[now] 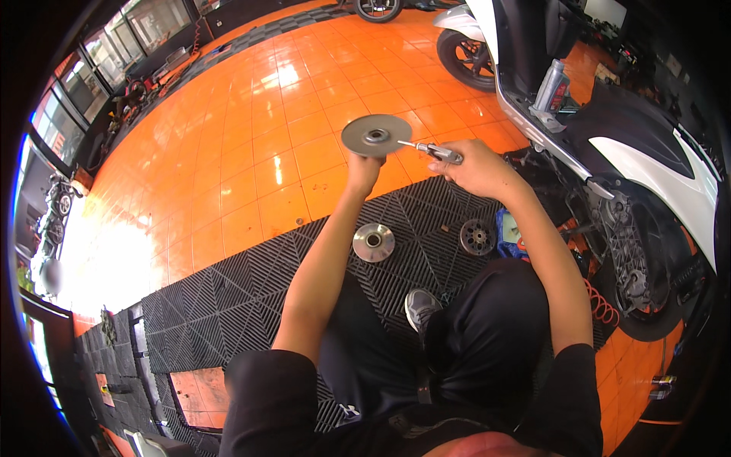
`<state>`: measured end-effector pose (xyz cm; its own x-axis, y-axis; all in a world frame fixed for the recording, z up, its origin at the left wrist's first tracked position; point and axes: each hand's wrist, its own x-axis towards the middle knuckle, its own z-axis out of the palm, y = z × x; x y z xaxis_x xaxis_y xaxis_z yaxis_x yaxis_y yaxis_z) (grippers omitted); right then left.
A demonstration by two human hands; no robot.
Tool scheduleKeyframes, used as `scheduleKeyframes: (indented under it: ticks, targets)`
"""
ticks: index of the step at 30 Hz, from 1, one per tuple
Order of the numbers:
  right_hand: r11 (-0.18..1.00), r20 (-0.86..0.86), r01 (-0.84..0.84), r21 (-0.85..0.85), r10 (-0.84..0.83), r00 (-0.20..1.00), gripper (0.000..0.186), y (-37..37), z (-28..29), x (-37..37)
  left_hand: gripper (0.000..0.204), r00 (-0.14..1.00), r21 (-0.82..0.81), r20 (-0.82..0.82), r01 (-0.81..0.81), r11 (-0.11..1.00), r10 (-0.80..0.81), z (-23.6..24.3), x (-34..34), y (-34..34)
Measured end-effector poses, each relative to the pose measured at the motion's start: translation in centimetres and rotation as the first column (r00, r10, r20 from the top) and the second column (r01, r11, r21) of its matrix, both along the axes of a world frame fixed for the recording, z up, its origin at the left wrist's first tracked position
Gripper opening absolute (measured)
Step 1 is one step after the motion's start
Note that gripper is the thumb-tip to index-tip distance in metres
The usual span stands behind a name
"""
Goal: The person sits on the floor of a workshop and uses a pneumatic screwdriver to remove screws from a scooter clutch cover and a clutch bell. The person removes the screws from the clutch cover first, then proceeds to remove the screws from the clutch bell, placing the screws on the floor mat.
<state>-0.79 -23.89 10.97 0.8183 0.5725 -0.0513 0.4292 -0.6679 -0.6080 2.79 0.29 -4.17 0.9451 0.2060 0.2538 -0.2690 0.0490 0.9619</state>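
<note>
My left hand (365, 174) holds up a round metal pulley disc (358, 140) from below, its fingers mostly hidden under it. A raised hub with a hole sits at the disc's middle. In my right hand (481, 169) is a screwdriver (434, 148), gripped by its handle. The thin shaft points left over the disc's right side, close to the hub; whether the tip touches cannot be made out. Below, a second shiny metal disc (365, 251) with a central collar lies on the black ribbed mat (228, 282), and a round part with holes (477, 238) lies to its right.
A partly dismantled white and black scooter (647, 164) stands at the right, with a grey bottle (551, 87) on its footboard. A blue container (505, 236) and a red coiled hose (601, 306) are near my right arm. Orange floor tiles (251, 122) extend beyond the mat.
</note>
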Motion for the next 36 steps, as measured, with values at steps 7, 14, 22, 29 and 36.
scheduleKeyframes:
  ticks: [7, 14, 22, 29, 36]
  targets:
    - [0.988, -0.171, -0.143, -0.055, 0.132, 0.976, 0.034, 0.4, 0.0, -0.9, 0.040, 0.983, -0.854, -0.034, 0.064, 0.517, -0.178, 0.7, -0.2, 1.1]
    - [0.987, -0.128, -0.142, -0.080, 0.131, 0.983, 0.032, 0.8, -0.6, -1.0, 0.039, 0.962, -0.858, 0.040, 0.171, 0.485, -0.269, 2.4, -1.2, 0.3]
    - [0.990, 0.024, 0.028, -0.137, -0.025, 0.999, 0.031, 0.3, 1.0, -0.8, 0.029, 0.964, -0.824, -0.023, 0.131, 0.551, -0.265, 3.0, -1.9, -1.7]
    - [0.993, -0.139, -0.078, -0.085, 0.066, 0.988, 0.031, 0.0, -0.4, -0.8, 0.033, 0.962, -0.795, 0.016, 0.178, 0.580, -0.272, 3.3, -2.4, -2.2]
    - [0.989, -0.112, -0.054, -0.140, 0.039, 0.993, 0.033, 0.1, 0.5, -1.1, 0.029, 0.978, -0.763, -0.010, 0.128, 0.634, -0.209, 4.0, -2.5, -2.3]
